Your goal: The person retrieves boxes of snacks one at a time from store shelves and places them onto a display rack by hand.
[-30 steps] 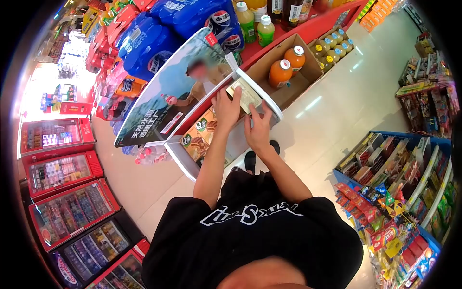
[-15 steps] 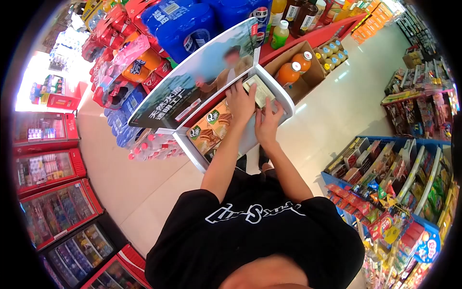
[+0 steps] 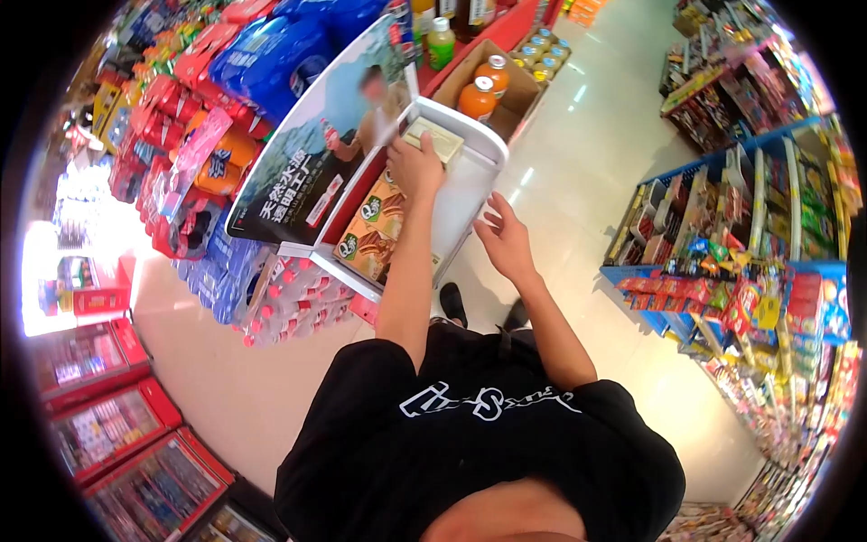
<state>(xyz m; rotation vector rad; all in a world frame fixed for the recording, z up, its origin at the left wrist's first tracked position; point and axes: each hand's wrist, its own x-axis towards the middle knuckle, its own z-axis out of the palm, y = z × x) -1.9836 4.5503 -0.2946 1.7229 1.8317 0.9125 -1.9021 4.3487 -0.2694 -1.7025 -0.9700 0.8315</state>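
Flanking the tray to its right, a blue-edged snack rack [image 3: 632, 274] is the largest fixture shown. The white tray [image 3: 452, 203], the landmark here, bears an upright printed board [image 3: 298, 163] along its far-left side. Beyond the tray is a cardboard carton [image 3: 510, 113] with two orange bottles [image 3: 476, 99]. The right hand [image 3: 506, 242] is open, fingers spread, just outside the tray's near-right rim and holding nothing. The left hand [image 3: 416, 167] reaches into the tray with bent fingers at the pale box [image 3: 445, 142]; whether it grips or merely rests there cannot be told. Brown picture packs [image 3: 364, 251] lie inside the tray, nearer its left end, while the pale box is at its far-right end. Judged from this layout, handling is well advanced: packs and pale box are already within the tray, and only the left hand's release remains undone.
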